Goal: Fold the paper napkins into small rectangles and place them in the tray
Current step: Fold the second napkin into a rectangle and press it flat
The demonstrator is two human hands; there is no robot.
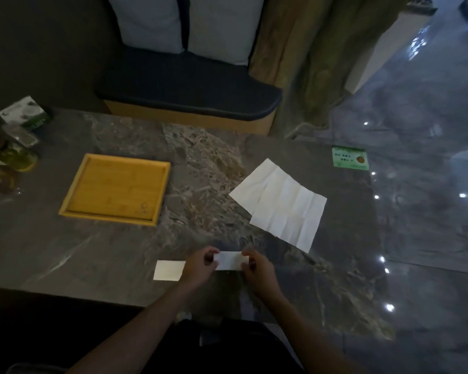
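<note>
Both forearms reach forward over the near edge of the dark stone table point(119, 244), wrists meeting near its middle. The left hand point(200, 267) and right hand point(257, 271) each pinch one short end of a folded napkin point(230, 261), thumb and fingers closed on it, holding it just above the tabletop. A second folded rectangle point(169, 270) lies just left of the left hand. Two unfolded napkins point(281, 206) overlap toward the right edge. The wooden tray point(114, 188) sits toward the far left.
</note>
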